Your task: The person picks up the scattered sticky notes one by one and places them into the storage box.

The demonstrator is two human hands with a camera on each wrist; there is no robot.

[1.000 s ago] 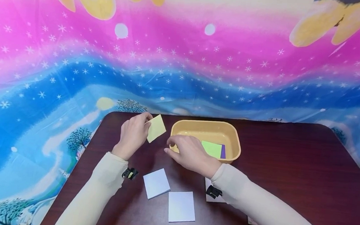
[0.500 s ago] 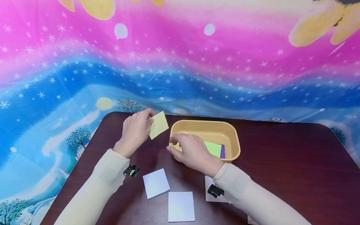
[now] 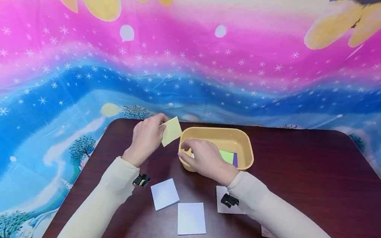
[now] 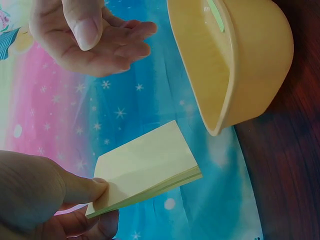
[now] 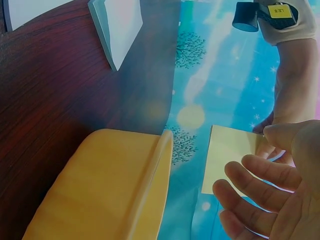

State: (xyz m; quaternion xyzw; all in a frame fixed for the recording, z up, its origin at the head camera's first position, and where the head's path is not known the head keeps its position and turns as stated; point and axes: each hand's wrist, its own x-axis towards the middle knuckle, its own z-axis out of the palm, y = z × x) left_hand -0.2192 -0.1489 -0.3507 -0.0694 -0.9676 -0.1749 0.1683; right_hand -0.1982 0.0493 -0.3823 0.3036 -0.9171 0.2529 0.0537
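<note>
My left hand (image 3: 146,138) pinches a small square pad of pale yellow sticky notes (image 3: 172,131) by one corner, thumb on its face in the left wrist view. The pad (image 4: 147,167) is tilted in the air, left of a yellow plastic tub (image 3: 250,148). My right hand (image 3: 206,157) hovers over the tub's front left part with loosely curved fingers and nothing between them. Part of the tub is hidden behind it. Inside the tub lie a lime green pad (image 3: 227,157) and a purple one (image 3: 235,160), partly covered by the green.
In front of the tub, two white square pads (image 3: 165,194) (image 3: 192,218) lie on the dark red-brown table (image 3: 308,174). Another pale pad (image 3: 225,204) and a patterned square (image 3: 267,233) are partly under the right sleeve. A printed cloth (image 3: 195,59) hangs behind the table.
My left hand has moved slightly right and up with the yellow pad, closer to the tub. The right hand has shifted a little to the right, covering more of the green pad.
</note>
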